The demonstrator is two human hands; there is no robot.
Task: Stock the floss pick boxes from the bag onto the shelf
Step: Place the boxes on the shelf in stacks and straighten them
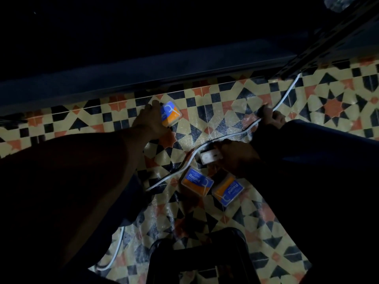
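My left hand (149, 121) clamped an orange-and-blue plastic floss pick box (171, 114) beside the dark shelf lip (143, 78); right hand (238, 158) unreadable; it needed lifting level

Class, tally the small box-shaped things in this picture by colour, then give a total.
Blue-and-orange plastic floss pick boxes: 3 (one gripped by the left hand, two lying on the patterned tiled floor)
White rectangular block, held by the right hand: 1
Total: 4

Blue-and-orange floss pick boxes (197, 183); white cable (244, 132); floor tiles (332, 107) in cream, black and orange star geometry
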